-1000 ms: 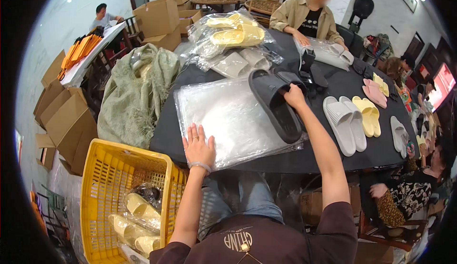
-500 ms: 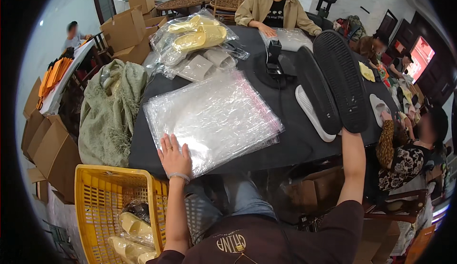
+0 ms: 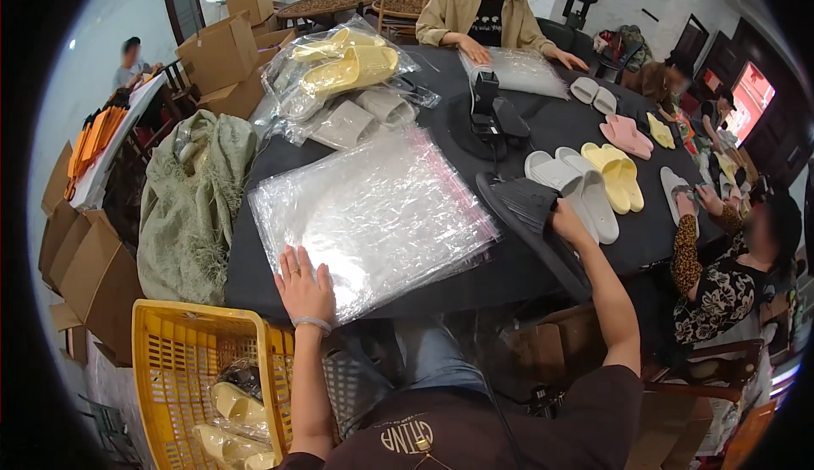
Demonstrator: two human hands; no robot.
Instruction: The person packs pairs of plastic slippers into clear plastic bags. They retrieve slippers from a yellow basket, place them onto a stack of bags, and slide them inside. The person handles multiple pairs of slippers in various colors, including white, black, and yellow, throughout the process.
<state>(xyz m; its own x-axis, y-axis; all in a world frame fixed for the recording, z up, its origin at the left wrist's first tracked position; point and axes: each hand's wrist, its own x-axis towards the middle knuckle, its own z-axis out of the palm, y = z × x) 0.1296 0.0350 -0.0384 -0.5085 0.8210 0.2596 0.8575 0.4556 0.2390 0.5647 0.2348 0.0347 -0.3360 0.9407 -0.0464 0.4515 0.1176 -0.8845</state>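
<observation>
My left hand (image 3: 305, 289) lies flat, fingers apart, on the near left edge of a stack of clear plastic bags (image 3: 373, 216) with a pink strip along the right side. In my right hand (image 3: 571, 226) is a pair of black slide slippers (image 3: 517, 201), gripped at the straps and tilted over the table's front edge. Just beyond them sits a pair of grey slippers (image 3: 585, 194), with yellow slippers (image 3: 615, 177) to its right. Bagged yellow slippers (image 3: 360, 67) lie over bagged grey ones (image 3: 348, 122) behind the stack.
A tape dispenser-like black device (image 3: 487, 105) stands mid-table. At the left, a green sack (image 3: 195, 216) and a yellow crate (image 3: 170, 317) holding bagged slippers flank the table. Across from me a person rests both hands near other plastic bags (image 3: 521, 72); another sits at the right.
My right hand has lowered the black slippers from soles facing me to straps facing up, uncovering the grey, yellow and pink pairs. My left hand stays on the bags.
</observation>
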